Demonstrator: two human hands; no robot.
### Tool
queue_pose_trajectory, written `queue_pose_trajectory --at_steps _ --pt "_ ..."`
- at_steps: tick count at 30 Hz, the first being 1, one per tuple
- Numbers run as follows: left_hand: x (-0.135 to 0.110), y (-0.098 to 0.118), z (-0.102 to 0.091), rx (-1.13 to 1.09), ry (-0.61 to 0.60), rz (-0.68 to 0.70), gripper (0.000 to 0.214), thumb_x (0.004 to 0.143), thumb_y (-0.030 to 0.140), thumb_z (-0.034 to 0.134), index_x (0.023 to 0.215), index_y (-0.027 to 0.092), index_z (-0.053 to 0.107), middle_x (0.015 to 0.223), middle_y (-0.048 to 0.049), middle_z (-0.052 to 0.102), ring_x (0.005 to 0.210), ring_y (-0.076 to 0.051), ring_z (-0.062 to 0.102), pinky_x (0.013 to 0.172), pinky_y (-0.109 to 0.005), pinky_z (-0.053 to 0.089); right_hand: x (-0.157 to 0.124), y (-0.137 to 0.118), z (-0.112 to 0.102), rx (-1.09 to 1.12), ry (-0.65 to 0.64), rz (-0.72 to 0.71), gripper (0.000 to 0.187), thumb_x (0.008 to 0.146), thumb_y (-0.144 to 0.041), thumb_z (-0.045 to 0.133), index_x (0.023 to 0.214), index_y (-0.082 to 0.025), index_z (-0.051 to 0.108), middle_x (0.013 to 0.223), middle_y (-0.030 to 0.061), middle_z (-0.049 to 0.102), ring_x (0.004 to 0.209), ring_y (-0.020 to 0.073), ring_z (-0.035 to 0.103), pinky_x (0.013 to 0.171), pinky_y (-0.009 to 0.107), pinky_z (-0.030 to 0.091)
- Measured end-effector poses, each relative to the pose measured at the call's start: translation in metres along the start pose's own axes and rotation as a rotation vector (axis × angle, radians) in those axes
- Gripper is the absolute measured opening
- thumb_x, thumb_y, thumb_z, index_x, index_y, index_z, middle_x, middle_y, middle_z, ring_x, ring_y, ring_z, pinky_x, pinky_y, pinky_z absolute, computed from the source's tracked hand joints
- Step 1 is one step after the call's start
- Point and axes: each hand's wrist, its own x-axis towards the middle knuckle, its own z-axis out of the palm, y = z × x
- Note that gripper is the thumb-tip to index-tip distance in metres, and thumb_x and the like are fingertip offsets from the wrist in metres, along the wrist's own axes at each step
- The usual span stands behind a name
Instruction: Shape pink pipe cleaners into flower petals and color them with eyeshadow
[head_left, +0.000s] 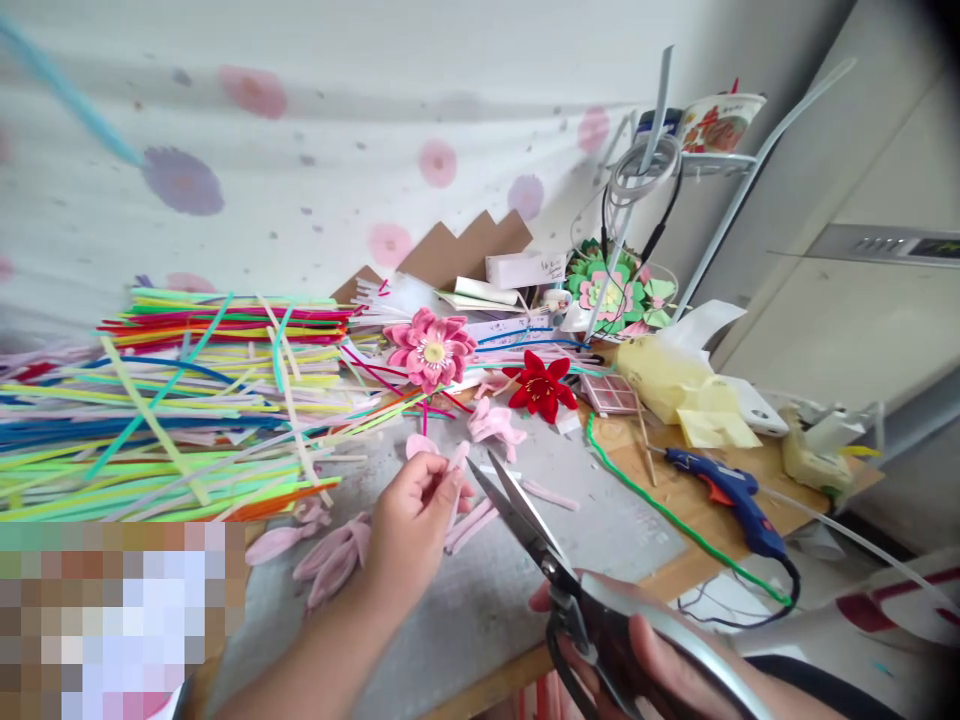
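Note:
My left hand [424, 510] pinches a pale pink pipe-cleaner petal [456, 462] over the grey cutting mat [600, 540]. My right hand [645, 655] is wrapped round the handles of large scissors [551, 570]. Their blades are slightly parted, and the tips come close to the petal; I cannot tell whether they touch it. Several pink fuzzy petals [334, 560] lie on the mat by my left wrist. Beyond my left hand rests another pink looped piece [495, 425]. Cut pink stems [472, 525] lie between hand and blades.
Bundles of coloured pipe cleaners [150, 420] fill the left side. A pink flower [430, 350] and a red flower [541, 385] stand behind the mat. On the right lie a blue glue gun [731, 495], its cord, a green pipe cleaner [645, 500] and a yellow bag [667, 380].

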Motion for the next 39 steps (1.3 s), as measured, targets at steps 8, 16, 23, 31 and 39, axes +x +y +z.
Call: queue_pose_trajectory --at_steps 8,16,23,31,39 --pt "-0.006 0.004 0.0 0.2 -0.01 0.16 0.01 0.077 0.027 0.059 0.069 0.021 0.058 0.063 -0.0002 0.066 0.059 -0.015 0.062 0.057 -0.021 0.045 0.006 0.023 -0.001 0.117 0.015 -0.001 0.067 0.081 -0.07 0.037 0.122 -0.018 0.049 0.077 0.0028 0.05 0.049 0.0059 0.039 0.047 0.019 0.035" --pt "-0.008 0.008 0.0 0.253 -0.005 0.178 0.01 0.071 0.026 0.063 0.062 0.022 0.063 0.056 0.0008 0.064 0.053 -0.014 0.057 0.057 -0.022 0.041 0.003 0.025 0.007 0.257 0.125 -0.009 0.066 0.08 -0.07 0.038 0.108 -0.013 0.057 0.062 -0.0017 0.045 0.035 0.0017 0.032 0.034 0.015 0.023" --pt "-0.007 0.005 0.0 0.334 -0.057 0.221 0.015 0.074 0.024 0.06 0.06 0.023 0.062 0.056 0.0013 0.065 0.053 -0.014 0.059 0.055 -0.021 0.041 0.005 0.018 0.012 0.222 0.137 0.003 0.065 0.079 -0.072 0.039 0.098 -0.013 0.058 0.056 -0.0033 0.044 0.034 0.0023 0.031 0.034 0.015 0.024" --pt "-0.008 0.004 0.0 0.337 -0.083 0.197 0.014 0.073 0.023 0.062 0.059 0.022 0.063 0.057 0.0006 0.065 0.054 -0.014 0.059 0.054 -0.021 0.041 0.0 0.024 0.009 -0.007 0.248 -0.072 0.05 0.082 -0.06 0.047 0.093 -0.013 0.057 0.056 -0.002 0.048 0.043 0.0057 0.041 0.04 0.016 0.03" --pt "-0.001 0.002 0.004 -0.093 -0.135 -0.044 0.017 0.08 0.034 0.059 0.071 0.02 0.056 0.058 0.0036 0.054 0.052 -0.01 0.05 0.053 -0.021 0.043 -0.008 -0.03 -0.07 -1.105 0.585 0.053 0.04 0.073 -0.044 0.061 0.104 -0.019 0.059 0.082 0.0051 0.066 0.068 0.018 0.059 0.06 0.026 0.043"
